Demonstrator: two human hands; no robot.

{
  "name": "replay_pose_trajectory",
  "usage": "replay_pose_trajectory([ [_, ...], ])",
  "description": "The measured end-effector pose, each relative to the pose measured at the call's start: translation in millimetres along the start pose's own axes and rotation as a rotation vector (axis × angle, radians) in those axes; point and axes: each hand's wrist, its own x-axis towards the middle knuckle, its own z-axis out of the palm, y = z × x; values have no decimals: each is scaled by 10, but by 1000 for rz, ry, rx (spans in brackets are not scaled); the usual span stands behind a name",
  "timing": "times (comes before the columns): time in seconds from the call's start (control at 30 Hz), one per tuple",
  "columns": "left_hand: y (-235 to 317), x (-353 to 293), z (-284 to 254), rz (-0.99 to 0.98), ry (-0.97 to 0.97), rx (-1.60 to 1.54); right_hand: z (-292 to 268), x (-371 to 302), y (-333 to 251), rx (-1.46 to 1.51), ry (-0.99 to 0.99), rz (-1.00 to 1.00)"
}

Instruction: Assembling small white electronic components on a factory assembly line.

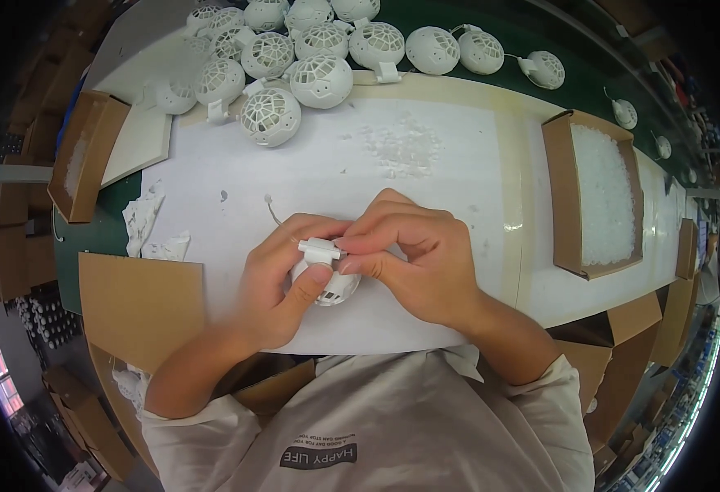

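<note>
Close to the table's near edge, my left hand (274,275) is wrapped round a round white plastic housing (339,289) with slots in its shell. Its white hinge-like bracket (320,249) faces up, and my left thumb presses beside it. My right hand (413,262) pinches at the right end of the bracket with thumb and forefinger; whatever lies between those fingertips is too small to make out. A thin cable (273,210) with a small end sticks out beyond my left fingers.
Several similar white housings (321,80) crowd the far left. Small clear pieces (403,148) lie scattered mid-table. An open cardboard box (558,193) of translucent pieces stands right, another box (89,156) at left. White scraps (143,215) and a cardboard flap (140,307) are near left.
</note>
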Motion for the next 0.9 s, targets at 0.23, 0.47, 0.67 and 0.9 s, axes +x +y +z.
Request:
replay_pose_trajectory([
  [0.23, 116, -24, 12, -321, -48, -376, -7, 47, 28, -257, 4, -281],
  [0.47, 159, -7, 71, -143, 27, 220, 13, 31, -28, -381, -21, -204],
  [0.67, 7, -8, 41, -248, 30, -85, 64, 86, -69, -425, 57, -248],
  [0.9, -67, 55, -90, -419, 93, -937, -398, 171, -18, -774, 230, -109],
])
